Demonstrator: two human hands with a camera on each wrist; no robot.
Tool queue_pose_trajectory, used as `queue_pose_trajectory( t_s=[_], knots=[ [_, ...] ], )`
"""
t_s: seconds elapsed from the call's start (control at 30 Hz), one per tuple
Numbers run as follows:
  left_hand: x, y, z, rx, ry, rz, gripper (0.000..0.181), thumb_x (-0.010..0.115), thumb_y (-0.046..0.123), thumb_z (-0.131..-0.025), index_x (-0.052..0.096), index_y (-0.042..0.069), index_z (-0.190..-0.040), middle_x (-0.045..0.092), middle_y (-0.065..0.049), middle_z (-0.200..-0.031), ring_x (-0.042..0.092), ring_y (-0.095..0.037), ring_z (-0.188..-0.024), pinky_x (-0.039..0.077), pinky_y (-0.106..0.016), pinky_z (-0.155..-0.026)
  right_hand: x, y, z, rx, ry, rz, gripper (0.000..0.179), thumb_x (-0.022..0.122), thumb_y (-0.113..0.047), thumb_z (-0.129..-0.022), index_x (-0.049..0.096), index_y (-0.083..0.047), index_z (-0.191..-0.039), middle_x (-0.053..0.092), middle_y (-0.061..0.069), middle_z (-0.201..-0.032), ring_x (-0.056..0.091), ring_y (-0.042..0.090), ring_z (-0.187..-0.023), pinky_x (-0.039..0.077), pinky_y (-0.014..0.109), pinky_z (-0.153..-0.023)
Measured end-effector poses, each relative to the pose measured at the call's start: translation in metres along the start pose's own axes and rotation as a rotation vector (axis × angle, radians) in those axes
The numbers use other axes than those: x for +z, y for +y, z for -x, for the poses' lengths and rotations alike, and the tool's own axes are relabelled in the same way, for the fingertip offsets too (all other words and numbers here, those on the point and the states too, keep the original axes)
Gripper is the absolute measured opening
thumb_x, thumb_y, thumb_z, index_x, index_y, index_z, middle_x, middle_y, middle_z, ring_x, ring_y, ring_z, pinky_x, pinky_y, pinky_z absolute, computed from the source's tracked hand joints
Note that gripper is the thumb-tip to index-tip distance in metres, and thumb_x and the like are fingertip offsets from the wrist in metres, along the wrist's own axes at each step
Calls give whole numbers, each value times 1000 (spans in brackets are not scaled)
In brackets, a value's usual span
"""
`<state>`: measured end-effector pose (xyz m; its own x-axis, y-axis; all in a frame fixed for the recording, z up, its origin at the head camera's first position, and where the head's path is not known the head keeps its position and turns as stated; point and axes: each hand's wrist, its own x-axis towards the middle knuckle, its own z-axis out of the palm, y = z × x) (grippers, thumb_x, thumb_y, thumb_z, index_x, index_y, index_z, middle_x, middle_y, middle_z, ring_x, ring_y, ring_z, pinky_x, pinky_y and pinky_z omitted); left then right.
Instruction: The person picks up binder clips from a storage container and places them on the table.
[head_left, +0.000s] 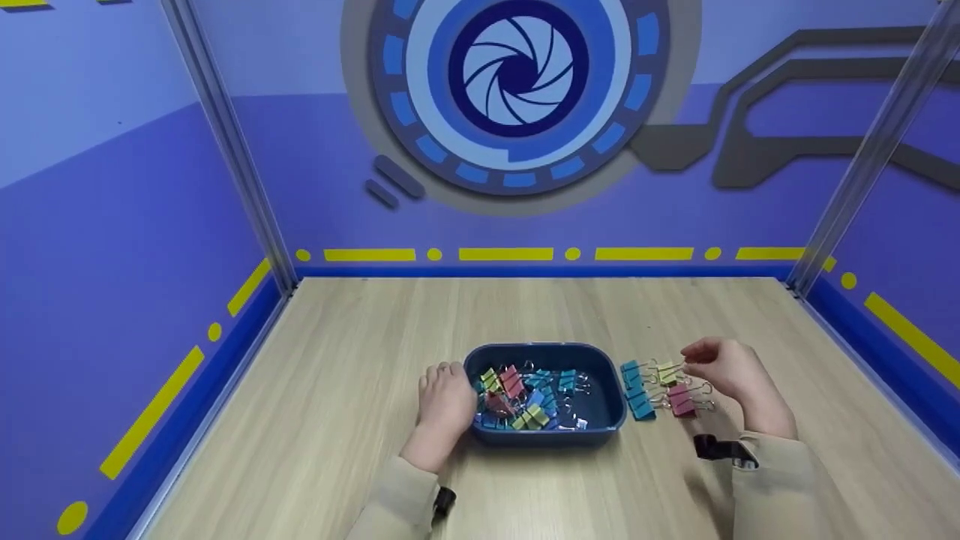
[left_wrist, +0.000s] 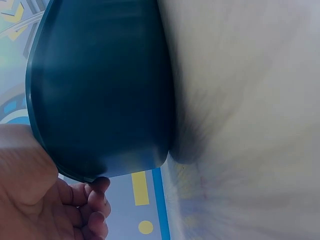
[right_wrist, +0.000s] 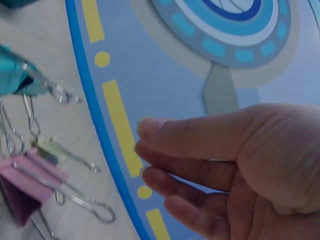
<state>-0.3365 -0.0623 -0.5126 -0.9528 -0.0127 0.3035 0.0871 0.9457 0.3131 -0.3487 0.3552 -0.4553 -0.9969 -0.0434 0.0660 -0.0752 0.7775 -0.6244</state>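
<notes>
A dark blue plastic box (head_left: 544, 439) holds a jumble of colored binder clips (head_left: 532, 397). My left hand (head_left: 446, 396) grips the box's left rim; in the left wrist view its fingers (left_wrist: 97, 202) bend in at the rim beside the box wall (left_wrist: 105, 90). Right of the box lie two blue binder clips (head_left: 640, 403), a yellow binder clip (head_left: 666, 373) and a pink binder clip (head_left: 682, 401). My right hand (head_left: 731, 369) hovers just beside the yellow one. In the right wrist view the right hand (right_wrist: 200, 160) has thumb and forefinger tips close together, with nothing between them.
The box and clips stand on a light wooden table (head_left: 360, 337). Blue-purple printed panels (head_left: 300, 165) with metal corner posts (head_left: 232, 142) enclose it at the back and sides. Dark wrist mounts (head_left: 716, 448) sit by both sleeves.
</notes>
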Motion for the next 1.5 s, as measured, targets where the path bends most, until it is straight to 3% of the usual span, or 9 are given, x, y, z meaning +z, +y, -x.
queue_pose_trajectory(
  t_s=[0.17, 0.27, 0.57, 0.7, 0.83, 1.1, 1.3, 1.4, 1.5],
  knots=[
    [0, 0, 1, 14, 20, -10, 20, 62, 13, -91, 63, -4, -102, 64, -18, -98, 57, -35, -96, 43, -46, -86, 13, -24, -2, -85, 60, -55, 27, 72, -10, -92, 72, 3, -115, 74, 22, -110, 71, 30, -97, 54, 23, -74],
    [0, -1, 2, 30, 42, -19, 19, 63, 13, -90, 63, -3, -100, 64, -17, -95, 57, -34, -94, 43, -45, -84, 23, -38, -4, -121, 81, -74, 25, 73, -12, -92, 74, 0, -113, 75, 20, -110, 72, 29, -98, 53, 21, -73],
    [0, -1, 2, 26, 35, -22, 20, 63, 14, -91, 63, -3, -101, 64, -17, -97, 57, -34, -95, 43, -45, -84, 67, -75, -8, -233, 78, -93, 18, 72, -2, -89, 75, 2, -107, 77, 16, -102, 71, 29, -94, 56, 48, -88],
    [-1, -1, 2, 19, 27, -14, 19, 61, 13, -91, 63, -3, -102, 64, -17, -97, 56, -35, -96, 42, -45, -85, 87, -85, -8, -283, 82, -79, 18, 72, 4, -87, 74, 4, -105, 77, 17, -101, 72, 32, -96, 55, 52, -91],
    [-2, 0, 1, 15, 15, -6, 19, 60, 12, -91, 62, -3, -102, 64, -17, -97, 56, -35, -96, 42, -45, -86, 107, -90, -6, -298, 104, -20, 22, 71, 8, -85, 74, 5, -106, 76, 19, -103, 72, 34, -99, 56, 50, -91],
    [-3, 1, 2, 5, 10, 0, 19, 62, 12, -90, 62, -3, -101, 63, -17, -97, 55, -35, -96, 42, -46, -86, 133, -93, -3, -375, 176, 212, 26, 73, 8, -80, 71, 8, -106, 73, 23, -105, 71, 40, -103, 55, 51, -93],
    [-2, 2, 2, -11, -2, -1, 20, 61, 13, -91, 62, -4, -103, 65, -18, -100, 56, -35, -99, 43, -46, -87, 144, -92, -3, -347, 121, 345, 25, 72, 4, -85, 69, 9, -109, 71, 25, -110, 67, 42, -108, 53, 53, -96],
    [-2, 1, 1, -11, 2, -5, 20, 62, 13, -91, 62, -4, -102, 65, -18, -100, 57, -35, -99, 43, -46, -87, 146, -92, -3, -337, 105, 361, 21, 72, 3, -86, 70, 9, -106, 71, 24, -106, 68, 40, -104, 54, 52, -93],
    [-1, 1, 1, -8, 8, -8, 20, 62, 13, -90, 62, -3, -102, 64, -18, -99, 57, -35, -98, 43, -46, -87, 147, -91, -3, -341, 115, 359, 12, 73, 5, -83, 71, 6, -95, 71, 18, -92, 69, 34, -91, 56, 49, -82]
  ],
)
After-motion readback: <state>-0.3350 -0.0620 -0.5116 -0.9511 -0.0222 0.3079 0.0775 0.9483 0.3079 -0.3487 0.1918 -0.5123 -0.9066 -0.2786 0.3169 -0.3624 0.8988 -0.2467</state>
